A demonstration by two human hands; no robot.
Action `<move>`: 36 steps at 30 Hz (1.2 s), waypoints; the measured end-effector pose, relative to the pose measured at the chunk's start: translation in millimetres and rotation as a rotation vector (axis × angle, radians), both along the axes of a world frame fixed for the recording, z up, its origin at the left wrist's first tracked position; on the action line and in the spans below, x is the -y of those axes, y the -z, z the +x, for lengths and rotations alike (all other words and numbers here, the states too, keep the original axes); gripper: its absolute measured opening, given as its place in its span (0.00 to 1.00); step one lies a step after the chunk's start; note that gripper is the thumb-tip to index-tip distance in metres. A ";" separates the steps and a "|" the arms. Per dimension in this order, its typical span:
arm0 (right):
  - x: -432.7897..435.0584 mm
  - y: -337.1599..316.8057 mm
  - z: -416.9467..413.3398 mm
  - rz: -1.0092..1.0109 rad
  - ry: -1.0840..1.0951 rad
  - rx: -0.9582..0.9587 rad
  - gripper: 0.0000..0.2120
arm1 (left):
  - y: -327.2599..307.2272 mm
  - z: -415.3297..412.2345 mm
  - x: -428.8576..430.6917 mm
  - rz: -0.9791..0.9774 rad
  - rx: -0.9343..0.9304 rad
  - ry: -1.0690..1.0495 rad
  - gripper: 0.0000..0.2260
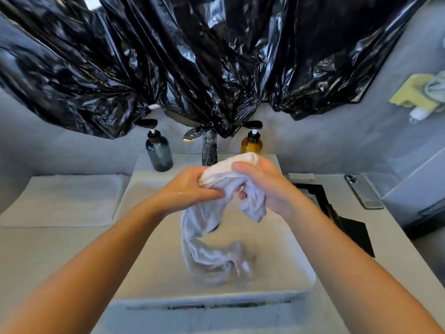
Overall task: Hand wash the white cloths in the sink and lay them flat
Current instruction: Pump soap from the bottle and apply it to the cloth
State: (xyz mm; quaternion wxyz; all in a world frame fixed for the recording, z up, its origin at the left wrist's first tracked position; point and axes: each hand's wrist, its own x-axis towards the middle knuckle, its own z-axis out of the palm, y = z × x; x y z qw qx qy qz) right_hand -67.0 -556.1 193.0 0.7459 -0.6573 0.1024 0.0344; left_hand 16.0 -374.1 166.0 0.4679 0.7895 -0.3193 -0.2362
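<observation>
The countertop holds a flat white cloth, sink, phone.

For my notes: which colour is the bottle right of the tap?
The bottle is amber, with a black pump; head view.

Bright even light, glare on black plastic sheeting, soft blur, wide-angle edge distortion

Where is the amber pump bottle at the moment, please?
In the head view, the amber pump bottle stands on the back ledge of the sink, just right of the faucet and directly behind the right hand gripping the white cloth.
</observation>
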 end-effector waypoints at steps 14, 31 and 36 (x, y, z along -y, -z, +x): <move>-16.2 47.1 -26.4 -0.267 0.265 0.030 0.14 | 55.5 -30.8 9.9 -0.426 -0.559 -0.429 0.26; -70.4 142.1 -1.6 -0.408 0.620 -0.107 0.16 | 120.8 -40.1 57.1 -0.364 -0.532 -0.833 0.15; -20.8 138.1 36.2 -0.413 0.638 -0.271 0.14 | 121.8 -51.4 47.5 -0.248 -0.564 -0.558 0.14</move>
